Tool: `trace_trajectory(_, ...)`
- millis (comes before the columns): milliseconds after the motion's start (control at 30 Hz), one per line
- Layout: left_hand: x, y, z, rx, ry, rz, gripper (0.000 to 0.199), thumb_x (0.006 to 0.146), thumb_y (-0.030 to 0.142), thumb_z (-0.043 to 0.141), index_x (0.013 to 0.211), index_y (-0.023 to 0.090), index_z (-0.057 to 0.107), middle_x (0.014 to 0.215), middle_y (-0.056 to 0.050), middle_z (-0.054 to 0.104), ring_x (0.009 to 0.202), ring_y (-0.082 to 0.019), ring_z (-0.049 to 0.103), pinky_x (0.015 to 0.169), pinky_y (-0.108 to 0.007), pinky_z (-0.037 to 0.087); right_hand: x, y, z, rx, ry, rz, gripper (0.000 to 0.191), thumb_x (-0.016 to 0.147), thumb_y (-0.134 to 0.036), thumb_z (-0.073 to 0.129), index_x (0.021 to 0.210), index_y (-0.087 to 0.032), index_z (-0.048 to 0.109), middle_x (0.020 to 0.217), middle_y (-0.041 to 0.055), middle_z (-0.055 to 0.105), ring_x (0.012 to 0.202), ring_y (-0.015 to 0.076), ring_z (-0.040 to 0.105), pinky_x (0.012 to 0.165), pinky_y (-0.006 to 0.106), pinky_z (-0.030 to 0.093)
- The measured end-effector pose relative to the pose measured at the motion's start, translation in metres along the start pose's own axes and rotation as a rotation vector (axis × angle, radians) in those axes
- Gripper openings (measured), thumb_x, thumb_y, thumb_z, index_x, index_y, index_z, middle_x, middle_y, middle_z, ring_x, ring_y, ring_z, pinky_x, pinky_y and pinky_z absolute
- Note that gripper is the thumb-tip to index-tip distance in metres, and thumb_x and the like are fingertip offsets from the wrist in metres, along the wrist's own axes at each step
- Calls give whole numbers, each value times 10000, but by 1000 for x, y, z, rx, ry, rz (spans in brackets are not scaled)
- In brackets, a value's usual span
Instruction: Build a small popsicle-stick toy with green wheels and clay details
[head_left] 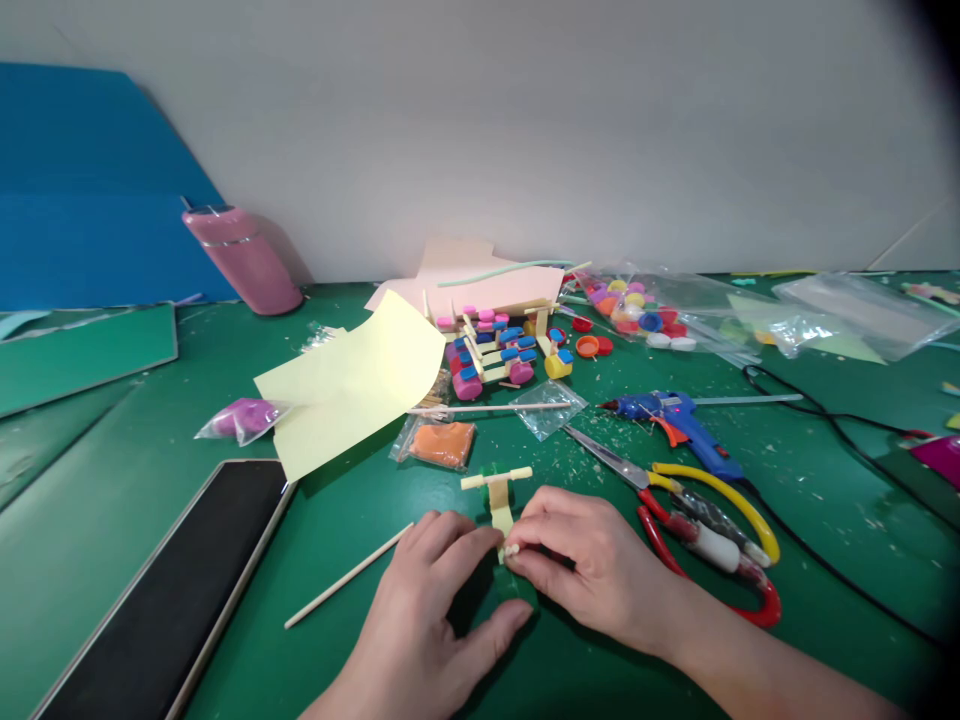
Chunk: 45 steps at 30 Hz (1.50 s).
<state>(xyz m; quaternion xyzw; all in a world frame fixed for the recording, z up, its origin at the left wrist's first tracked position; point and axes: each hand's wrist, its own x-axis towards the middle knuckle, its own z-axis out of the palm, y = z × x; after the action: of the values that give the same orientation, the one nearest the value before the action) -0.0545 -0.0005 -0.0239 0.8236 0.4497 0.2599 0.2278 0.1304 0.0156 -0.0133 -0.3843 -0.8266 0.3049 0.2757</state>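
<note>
On the green table in front of me lies a small craft piece: a pale yellow strip (500,505) with a crossbar (496,479) at its far end, thicker and yellow at both tips. My right hand (600,570) pinches a small cream-coloured piece (511,551) between thumb and forefinger at the strip's near end. From the other side, my left hand (439,610) rests its forefinger tip against that near end, with the thumb spread away. The fingers partly hide how the small piece meets the strip. A thin wooden stick (349,577) lies left of my left hand.
Scissors (637,475) with red and yellow handles and a blue glue gun (675,420) lie to the right. A phone (169,600) is at left. Beyond are yellow paper (352,375), bagged orange clay (442,443), assembled toy cars (495,350), bottle caps (587,346) and a pink tumbler (247,260).
</note>
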Motion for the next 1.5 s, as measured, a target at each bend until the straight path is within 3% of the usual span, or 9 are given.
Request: trace_trajectory(1500,0,-1,1,2,12,17,267,761,323,605,994,203,555,852,-60,581,765,-208,576,642,-355,513,1,0,1,11,-3,-2,131,869,-198,510,864,-149,631,796,25,561,718,111,533,645,208,403)
